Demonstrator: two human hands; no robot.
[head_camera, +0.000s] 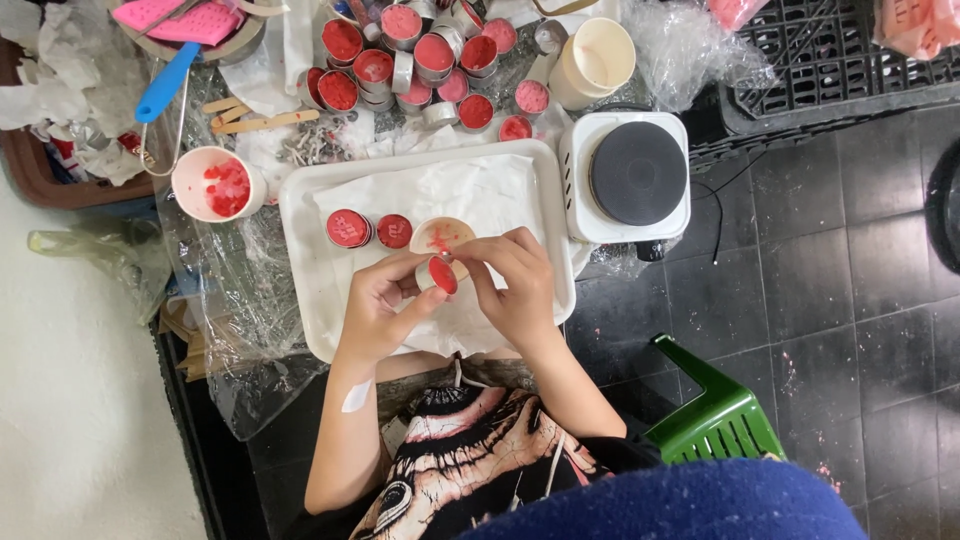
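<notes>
While both hands, left hand (378, 305) and right hand (515, 280), pinch a small red-filled tin (438, 274), it tilts over the white tray (300, 215)

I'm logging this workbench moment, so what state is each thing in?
Small tin: filled red, tilted, held by left hand and right hand.
Two tins on tray: filled, flat.
White tray: paper-lined.
Hot plate: bare, nothing on it.
White cup: red bits inside.
Tins behind tray: filled, piled.
</notes>
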